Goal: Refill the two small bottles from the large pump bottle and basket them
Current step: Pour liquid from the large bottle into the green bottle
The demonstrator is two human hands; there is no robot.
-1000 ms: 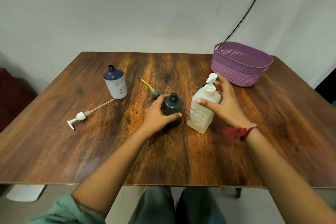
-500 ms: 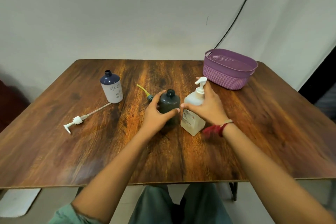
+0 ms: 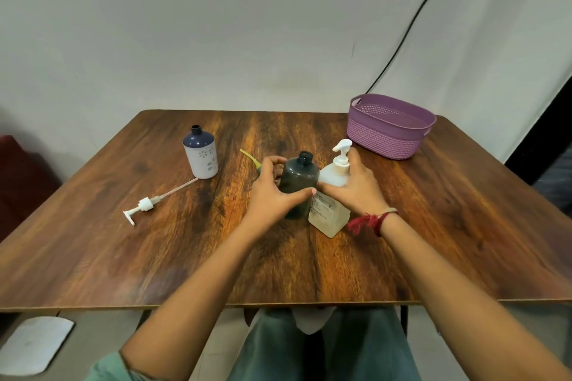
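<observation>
- A person sits at a wooden table, seen from their own head, both forearms reaching to its centre
- Left hand (image 3: pixel 272 195) wraps fingers and thumb round a dark bottle (image 3: pixel 298 182), upright and uncapped at the centre
- Right hand (image 3: pixel 356 189) grips the shoulder of the pump bottle (image 3: pixel 328 213), which stands just beside the dark one at its 3 o'clock, spout above the fingers
- White bottle (image 3: pixel 201 155) stands open at 10 o'clock, well apart; the purple basket (image 3: pixel 387 139) sits at 2 o'clock near the far edge, nothing visible inside
- Risk: the dark bottle's neck is narrow, so a spout not lined up over it would likely send liquid down the side and onto the wood
- Risk: a hard press on the pump could tip either bottle, and wet fingers would slip
- Risk: the loose pump (image 3: pixel 145 206) at 9 o'clock and the yellow cap (image 3: pixel 250 159) behind the left hand (both lying flat) could be knocked by a sweeping arm
- Table (image 3: pixel 309 272) is dark, streaked wood with rounded corners
- Behind it, a plain pale wall (image 3: pixel 247 25) with a black cable (image 3: pixel 411 22) running down toward the basket
</observation>
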